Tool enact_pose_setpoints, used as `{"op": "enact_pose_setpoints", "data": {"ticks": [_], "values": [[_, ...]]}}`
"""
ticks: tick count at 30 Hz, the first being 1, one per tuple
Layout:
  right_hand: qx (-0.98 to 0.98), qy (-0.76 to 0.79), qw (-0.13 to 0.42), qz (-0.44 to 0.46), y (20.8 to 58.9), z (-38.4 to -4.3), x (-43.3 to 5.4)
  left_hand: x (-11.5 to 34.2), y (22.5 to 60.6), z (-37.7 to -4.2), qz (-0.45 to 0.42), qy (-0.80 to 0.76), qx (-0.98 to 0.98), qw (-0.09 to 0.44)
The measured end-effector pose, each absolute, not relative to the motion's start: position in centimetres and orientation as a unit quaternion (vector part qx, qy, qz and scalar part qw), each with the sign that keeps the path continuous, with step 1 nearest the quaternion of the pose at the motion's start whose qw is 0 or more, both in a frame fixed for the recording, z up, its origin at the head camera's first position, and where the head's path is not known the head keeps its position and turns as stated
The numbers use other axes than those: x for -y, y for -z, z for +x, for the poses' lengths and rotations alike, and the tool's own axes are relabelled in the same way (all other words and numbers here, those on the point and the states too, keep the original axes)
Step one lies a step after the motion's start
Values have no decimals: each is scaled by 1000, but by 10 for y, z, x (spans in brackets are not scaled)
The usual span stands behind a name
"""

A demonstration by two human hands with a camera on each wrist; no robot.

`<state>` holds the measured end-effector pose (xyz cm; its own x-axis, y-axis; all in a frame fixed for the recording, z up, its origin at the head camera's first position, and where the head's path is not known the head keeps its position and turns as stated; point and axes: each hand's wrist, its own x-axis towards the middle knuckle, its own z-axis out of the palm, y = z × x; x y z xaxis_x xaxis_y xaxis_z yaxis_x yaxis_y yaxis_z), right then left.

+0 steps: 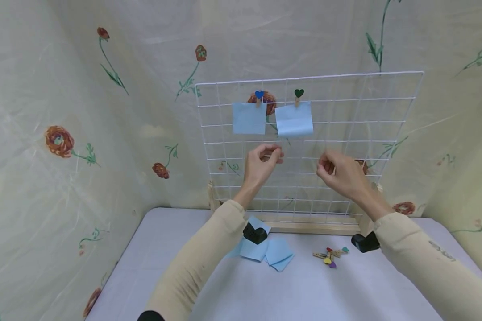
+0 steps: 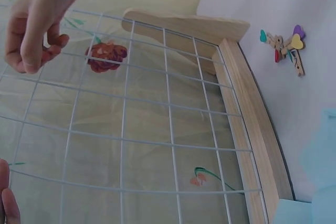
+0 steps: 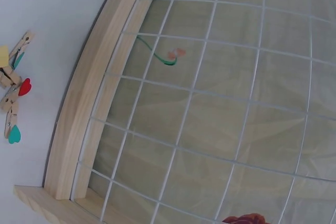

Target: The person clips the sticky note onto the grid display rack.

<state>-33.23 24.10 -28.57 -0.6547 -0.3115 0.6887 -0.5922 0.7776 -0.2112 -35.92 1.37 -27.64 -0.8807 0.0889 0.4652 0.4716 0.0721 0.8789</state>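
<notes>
A white wire grid (image 1: 329, 99) stands upright with two light blue paper squares on it. A clothespin with a blue heart (image 1: 259, 94) holds the left blue paper (image 1: 249, 118); one with a dark green heart (image 1: 299, 93) holds the right paper (image 1: 294, 119), which tilts slightly. Below the left paper, my left hand (image 1: 260, 166) is in front of the grid, fingers loosely bent and nothing seen in them. My right hand (image 1: 341, 173), lower right of the other paper, has its fingers loosely curled with no object showing between them.
Loose blue papers (image 1: 279, 254) lie on the white-covered table (image 1: 297, 294) before the grid's wooden base (image 1: 313, 226). Right of them is a small pile of heart-topped clothespins (image 1: 330, 257). A flower-patterned cloth (image 1: 116, 178) hangs behind and at the sides.
</notes>
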Motion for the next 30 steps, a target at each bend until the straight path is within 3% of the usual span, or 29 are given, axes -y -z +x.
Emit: {"op": "enact_pose_setpoints", "data": {"ticks": [20,30], "values": [[892,-216,315,243,311,-324,-249,11,318,-356,-231,529,805,136],[896,-209,303,249,325,-315,-256,14,336,-350,-240,483,836,99]]}}
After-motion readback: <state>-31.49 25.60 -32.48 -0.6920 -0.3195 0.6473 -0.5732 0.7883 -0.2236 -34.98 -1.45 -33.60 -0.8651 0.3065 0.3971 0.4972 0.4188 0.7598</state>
